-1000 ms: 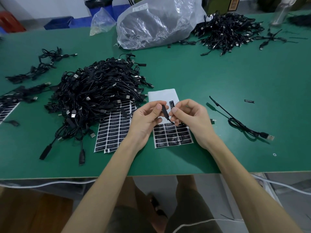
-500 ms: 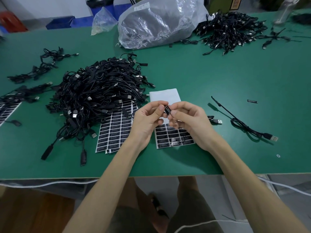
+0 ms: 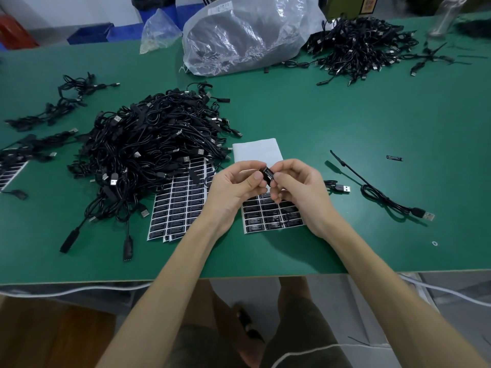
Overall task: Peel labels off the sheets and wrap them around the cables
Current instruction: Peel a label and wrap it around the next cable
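Note:
My left hand (image 3: pixel 233 189) and my right hand (image 3: pixel 297 189) meet above a label sheet (image 3: pixel 273 216), both pinching a black cable's small controller with a black label (image 3: pixel 269 174) on it. The cable runs behind my right hand, and its USB plug (image 3: pixel 342 188) lies on the table just to the right. The sheet's upper half is bare white backing (image 3: pixel 257 151); rows of black labels fill its lower half. Another label sheet (image 3: pixel 180 205) lies to the left, partly under a big heap of black cables (image 3: pixel 148 144).
One cable (image 3: pixel 382 197) lies loose on the green table (image 3: pixel 345 115) at right, a stray label (image 3: pixel 394 158) beyond it. At the back stand a plastic bag (image 3: pixel 247 33) and another cable pile (image 3: pixel 358 49). More cables and a sheet (image 3: pixel 10 171) sit at left.
The label stood up above the cable between my fingers a second ago; it now lies folded onto the controller. A USB plug has come into view right of my right hand.

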### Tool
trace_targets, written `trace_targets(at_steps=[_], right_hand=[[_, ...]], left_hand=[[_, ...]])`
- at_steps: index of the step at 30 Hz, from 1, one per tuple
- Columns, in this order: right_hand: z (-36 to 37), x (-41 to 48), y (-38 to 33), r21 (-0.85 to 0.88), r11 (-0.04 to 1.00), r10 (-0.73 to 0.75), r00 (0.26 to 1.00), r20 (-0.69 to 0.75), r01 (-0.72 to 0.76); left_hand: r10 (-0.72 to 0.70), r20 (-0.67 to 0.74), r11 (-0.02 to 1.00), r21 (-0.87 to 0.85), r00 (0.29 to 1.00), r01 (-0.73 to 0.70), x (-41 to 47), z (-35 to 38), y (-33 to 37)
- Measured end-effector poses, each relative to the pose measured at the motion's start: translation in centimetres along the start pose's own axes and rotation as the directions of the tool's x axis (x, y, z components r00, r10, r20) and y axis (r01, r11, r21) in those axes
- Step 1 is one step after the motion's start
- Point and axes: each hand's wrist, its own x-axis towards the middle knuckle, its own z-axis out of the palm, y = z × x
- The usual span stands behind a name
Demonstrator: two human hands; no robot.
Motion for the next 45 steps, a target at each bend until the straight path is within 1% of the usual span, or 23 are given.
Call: trace_targets(at_steps=[3,9,14,25,34,45], right_hand=[[0.13,0.02,-0.04,-0.017,1.000,-0.016,1.000,-0.012,0.016],[0.03,0.06,0.24,-0.050,0.997,-0.057,0.998,-0.009,0.056],[-0.07,0.17,0.37,-0.081,0.994,-0.078,0.997,-0.010,0.077],[-0.02,0.23,0.49,-0.087,0.993,-0.080,0.996,-0.025,0.078],[0.07,0.30,0.47,-0.122,0.990,-0.081,0.996,-0.042,0.075],[0.07,0.30,0.63,-0.167,0.982,-0.099,0.994,-0.041,0.091]], left_hand=[[-0.003,0.003,1.000,0.015,1.000,0.003,-0.03,-0.04,0.05],[-0.011,0.003,1.000,-0.015,1.000,0.011,-0.04,0.04,0.19],[-0.021,0.017,1.000,0.009,1.000,0.021,-0.15,0.02,0.21],[-0.011,0.021,1.000,0.005,1.000,0.011,-0.19,-0.02,0.14],[0.025,0.046,0.999,0.038,0.999,-0.027,-0.26,-0.05,0.02],[0.020,0.038,0.997,0.069,0.999,-0.023,-0.25,-0.01,0.02]])
